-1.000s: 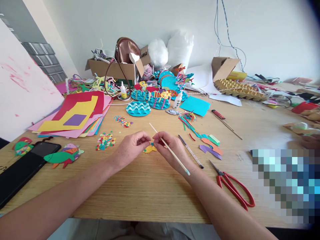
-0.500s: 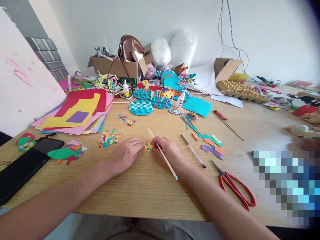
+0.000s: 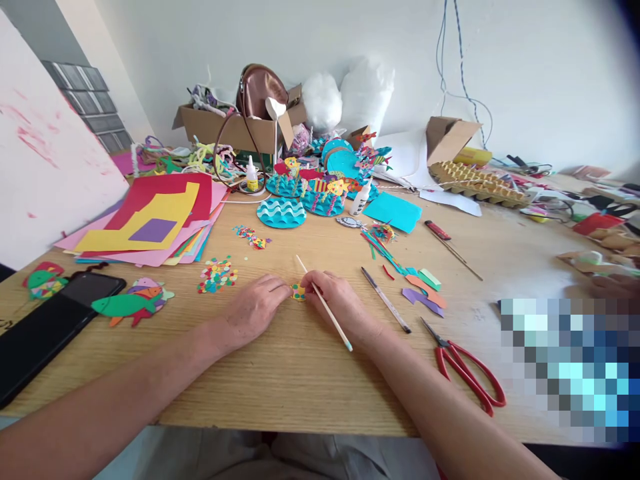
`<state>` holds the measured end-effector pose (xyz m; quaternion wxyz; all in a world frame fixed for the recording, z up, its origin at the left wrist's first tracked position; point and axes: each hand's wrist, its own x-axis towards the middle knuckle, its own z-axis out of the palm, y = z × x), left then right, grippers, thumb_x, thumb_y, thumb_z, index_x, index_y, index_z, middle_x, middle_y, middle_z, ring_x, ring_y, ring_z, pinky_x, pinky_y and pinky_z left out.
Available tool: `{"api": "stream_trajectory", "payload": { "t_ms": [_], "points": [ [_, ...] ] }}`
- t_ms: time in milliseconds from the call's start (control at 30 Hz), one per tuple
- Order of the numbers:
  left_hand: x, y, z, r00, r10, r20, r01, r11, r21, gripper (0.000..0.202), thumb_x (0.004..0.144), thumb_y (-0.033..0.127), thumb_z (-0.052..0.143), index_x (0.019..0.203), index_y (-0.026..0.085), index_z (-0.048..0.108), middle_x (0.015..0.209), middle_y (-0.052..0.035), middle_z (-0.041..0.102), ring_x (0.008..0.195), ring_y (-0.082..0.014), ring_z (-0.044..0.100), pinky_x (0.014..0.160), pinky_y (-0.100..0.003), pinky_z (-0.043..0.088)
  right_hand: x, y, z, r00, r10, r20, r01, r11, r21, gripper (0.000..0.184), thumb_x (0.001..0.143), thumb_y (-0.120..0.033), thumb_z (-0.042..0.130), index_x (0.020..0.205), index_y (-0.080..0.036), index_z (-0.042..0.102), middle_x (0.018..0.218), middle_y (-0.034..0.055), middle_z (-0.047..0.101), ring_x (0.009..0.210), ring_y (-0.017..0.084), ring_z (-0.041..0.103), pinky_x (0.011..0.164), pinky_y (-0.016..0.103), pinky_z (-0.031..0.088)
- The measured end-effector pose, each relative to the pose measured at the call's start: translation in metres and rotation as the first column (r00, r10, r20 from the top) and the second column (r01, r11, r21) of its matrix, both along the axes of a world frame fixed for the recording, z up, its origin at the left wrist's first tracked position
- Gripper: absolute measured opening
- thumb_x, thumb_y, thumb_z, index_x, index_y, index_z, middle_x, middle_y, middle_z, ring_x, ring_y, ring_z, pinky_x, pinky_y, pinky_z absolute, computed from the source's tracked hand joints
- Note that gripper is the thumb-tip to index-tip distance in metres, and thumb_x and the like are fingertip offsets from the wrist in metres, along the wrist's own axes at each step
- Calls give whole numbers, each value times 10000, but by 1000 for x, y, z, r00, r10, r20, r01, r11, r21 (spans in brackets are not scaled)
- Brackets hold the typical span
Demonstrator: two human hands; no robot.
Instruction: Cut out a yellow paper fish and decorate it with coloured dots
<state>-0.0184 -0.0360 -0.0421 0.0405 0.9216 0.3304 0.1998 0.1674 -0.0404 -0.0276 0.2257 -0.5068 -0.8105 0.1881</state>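
Note:
Between my hands lies a small yellow paper cutout (image 3: 298,291) with green dots, partly covered by my fingers. My left hand (image 3: 256,308) is closed, its fingertips pinching the cutout's left end. A thin pale stick (image 3: 327,310) with a teal tip slants across my right hand (image 3: 341,305), which grips it between closed fingers. The fingertips of that hand also meet the cutout's right side. Left of my hands is a loose pile of coloured paper dots (image 3: 218,275). A pen (image 3: 386,300) lies right of my right hand, and red-handled scissors (image 3: 467,367) are beyond my right forearm.
Coloured paper sheets (image 3: 150,220) are stacked at left, behind a black phone (image 3: 95,291) and paper fish (image 3: 125,305). Blue wavy paper bases (image 3: 281,213), glue bottles (image 3: 251,176) and a cardboard box (image 3: 227,130) stand at the back. Paper scraps (image 3: 423,301) lie at right.
The view has shifted slightly. The stick's teal end has moved a little up and left with my right hand. My left hand stays at the cutout.

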Motion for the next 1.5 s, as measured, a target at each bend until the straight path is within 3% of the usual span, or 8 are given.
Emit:
{"api": "stream_trajectory", "payload": {
  "t_ms": [733, 1500],
  "points": [
    [0, 1, -1, 999, 10, -32, -9, 999, 42, 327, 843, 28, 306, 908, 107, 616, 863, -91, 637, 843, -194, 572, 773, -329, 491, 2, 1, -4, 999, -3, 40, 3, 1000, -1, 191, 762, -54, 463, 867, -172, 569, 799, 50, 618, 733, 150, 539, 660, 237, 377],
    [0, 3, -8, 1000, -16, 22, 14, 995, 96, 317, 842, 29, 313, 894, 114, 613, 846, -86, 636, 812, -188, 582, 746, -322, 502, -1, -1, 3, 990, -13, 137, 15, 1000, -18, 197, 762, -52, 484, 893, -170, 573, 824, 57, 621, 766, 158, 545, 677, 238, 379]
  ]
}}
